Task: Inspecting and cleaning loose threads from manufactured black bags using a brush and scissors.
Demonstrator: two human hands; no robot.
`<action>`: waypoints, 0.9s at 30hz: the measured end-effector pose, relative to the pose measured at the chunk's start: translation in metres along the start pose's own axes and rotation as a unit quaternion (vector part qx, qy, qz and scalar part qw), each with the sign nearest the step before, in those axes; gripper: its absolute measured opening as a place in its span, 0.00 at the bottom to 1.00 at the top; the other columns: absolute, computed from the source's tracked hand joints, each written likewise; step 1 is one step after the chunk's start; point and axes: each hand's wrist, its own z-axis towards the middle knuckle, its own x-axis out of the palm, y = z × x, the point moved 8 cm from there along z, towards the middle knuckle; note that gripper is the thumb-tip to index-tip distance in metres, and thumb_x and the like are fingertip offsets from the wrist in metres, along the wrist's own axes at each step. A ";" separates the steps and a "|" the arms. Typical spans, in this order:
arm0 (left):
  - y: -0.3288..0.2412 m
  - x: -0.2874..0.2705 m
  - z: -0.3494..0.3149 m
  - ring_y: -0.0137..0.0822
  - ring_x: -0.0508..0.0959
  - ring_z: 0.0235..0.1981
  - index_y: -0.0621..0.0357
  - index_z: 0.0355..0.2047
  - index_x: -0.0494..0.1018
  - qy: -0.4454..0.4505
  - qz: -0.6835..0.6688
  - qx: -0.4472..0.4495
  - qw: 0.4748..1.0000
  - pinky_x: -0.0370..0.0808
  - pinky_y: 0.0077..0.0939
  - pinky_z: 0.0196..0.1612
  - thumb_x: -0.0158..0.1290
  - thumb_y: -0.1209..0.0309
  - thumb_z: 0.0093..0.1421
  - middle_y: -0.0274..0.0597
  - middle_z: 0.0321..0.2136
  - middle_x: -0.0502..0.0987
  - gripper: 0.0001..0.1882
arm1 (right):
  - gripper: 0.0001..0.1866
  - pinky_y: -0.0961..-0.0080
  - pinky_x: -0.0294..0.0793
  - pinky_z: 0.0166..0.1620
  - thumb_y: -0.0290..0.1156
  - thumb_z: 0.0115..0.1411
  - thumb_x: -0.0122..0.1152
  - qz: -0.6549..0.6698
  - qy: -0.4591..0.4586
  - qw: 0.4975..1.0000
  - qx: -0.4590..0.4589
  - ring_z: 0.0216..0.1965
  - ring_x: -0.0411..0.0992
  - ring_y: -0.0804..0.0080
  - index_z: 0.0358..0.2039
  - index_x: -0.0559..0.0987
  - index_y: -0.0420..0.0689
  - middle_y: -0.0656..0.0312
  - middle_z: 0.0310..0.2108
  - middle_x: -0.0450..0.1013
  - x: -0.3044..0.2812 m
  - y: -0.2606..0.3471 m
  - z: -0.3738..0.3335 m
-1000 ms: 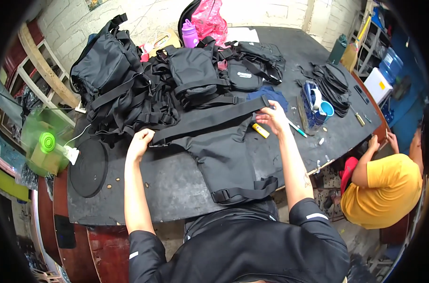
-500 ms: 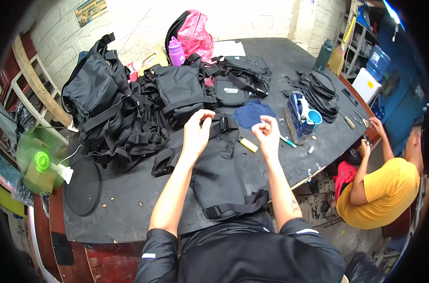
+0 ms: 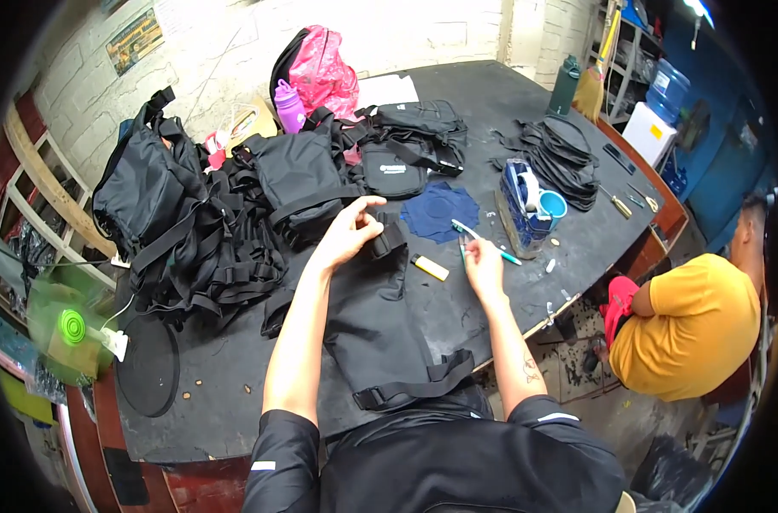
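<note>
Left hand (image 3: 348, 235): by the upper strap (image 3: 390, 240); index and thumb tips apart, other fingers hidden, can't tell if they grip the strap.
Right hand (image 3: 485, 267): fingers bunched together, pinching a slim tool (image 3: 466, 230), pale and teal; kind hard to make out. Teal tip past the hand, can't tell if same piece.
Black bag: on the table (image 3: 226, 432), in front of the torso; the black bag (image 3: 376, 325) has its left side partly covered by the left forearm, near end partly behind the shirt.
Direction: long axis runs far to near, slightly slanted; upper strap at far end, lower strap (image 3: 440, 382) across near end, buckle (image 3: 370, 398) on its left.
Material: smooth dark fabric, creased; flat webbing straps; hard buckle.
Nearby: yellow block (image 3: 430, 268) with dark end, right of bag; crumpled blue cloth (image 3: 441, 212) beyond.
Bag pile (image 3: 205, 231): left, overlapping, single pieces hard to separate.
Co-worker (image 3: 692, 329): far right, yellow shirt, hands out of sight.
Fan (image 3: 72, 327): green, blades blurred.
</note>
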 end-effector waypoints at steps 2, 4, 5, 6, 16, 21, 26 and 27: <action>-0.001 0.004 0.000 0.21 0.69 0.32 0.58 0.47 0.70 -0.008 0.005 -0.011 1.000 0.65 0.16 0.40 0.53 0.73 0.54 0.28 0.29 0.72 0.18 | 0.07 0.62 0.66 0.35 0.30 0.49 0.61 -0.046 0.016 0.997 -0.065 0.32 0.68 0.57 0.26 0.73 0.43 0.55 0.27 0.69 0.016 0.029 -0.003; -0.002 0.010 -0.002 0.22 0.70 0.37 0.60 0.39 0.75 -0.004 -0.026 -0.044 0.999 0.65 0.16 0.44 0.56 0.67 0.55 0.32 0.35 0.75 0.13 | 0.11 0.62 0.65 0.37 0.35 0.46 0.65 -0.123 0.029 0.987 -0.101 0.36 0.65 0.57 0.28 0.74 0.45 0.57 0.33 0.67 0.036 0.050 -0.010; 0.002 0.009 -0.005 0.21 0.71 0.33 0.61 0.37 0.75 -0.027 0.017 -0.063 0.998 0.67 0.17 0.40 0.58 0.67 0.53 0.30 0.31 0.75 0.13 | 0.11 0.62 0.65 0.37 0.35 0.46 0.65 -0.122 0.030 0.987 -0.102 0.36 0.65 0.57 0.28 0.74 0.45 0.57 0.33 0.67 0.040 0.053 -0.014; -0.002 0.011 -0.008 0.21 0.72 0.29 0.63 0.34 0.75 -0.021 0.021 -0.050 0.998 0.68 0.17 0.35 0.59 0.68 0.52 0.32 0.27 0.76 0.12 | 0.13 0.62 0.64 0.38 0.35 0.45 0.65 -0.136 0.060 0.983 -0.108 0.37 0.65 0.57 0.29 0.74 0.45 0.57 0.34 0.66 0.049 0.055 -0.018; -0.015 -0.017 -0.030 0.28 0.73 0.34 0.60 0.29 0.71 -0.223 -0.196 0.145 0.944 0.68 0.21 0.42 0.50 0.70 0.60 0.38 0.32 0.75 0.06 | 0.19 0.73 0.65 0.44 0.44 0.64 0.42 0.287 0.110 0.939 0.156 0.38 0.67 0.72 0.39 0.67 0.39 0.56 0.35 0.71 0.049 0.055 -0.007; -0.026 -0.006 -0.027 0.33 0.76 0.34 0.60 0.29 0.67 -0.221 -0.329 0.178 0.901 0.72 0.27 0.43 0.47 0.69 0.62 0.43 0.31 0.76 0.08 | 0.14 0.80 0.65 0.32 0.39 0.60 0.51 0.347 0.145 0.926 0.019 0.27 0.64 0.80 0.33 0.70 0.39 0.62 0.22 0.69 0.021 0.165 -0.003; -0.028 0.001 -0.030 0.33 0.76 0.31 0.56 0.26 0.62 -0.197 -0.389 0.170 0.884 0.74 0.26 0.39 0.45 0.71 0.62 0.45 0.30 0.76 0.08 | 0.11 0.78 0.67 0.26 0.32 0.50 0.61 0.228 0.027 0.971 -0.071 0.20 0.67 0.75 0.27 0.71 0.39 0.58 0.20 0.70 0.009 0.214 0.001; -0.031 0.002 -0.031 0.33 0.76 0.31 0.56 0.26 0.61 -0.190 -0.392 0.176 0.883 0.74 0.26 0.38 0.45 0.71 0.62 0.45 0.29 0.76 0.08 | 0.11 0.78 0.67 0.26 0.32 0.50 0.61 0.229 0.027 0.970 -0.072 0.20 0.67 0.75 0.27 0.71 0.39 0.58 0.20 0.70 0.011 0.215 0.001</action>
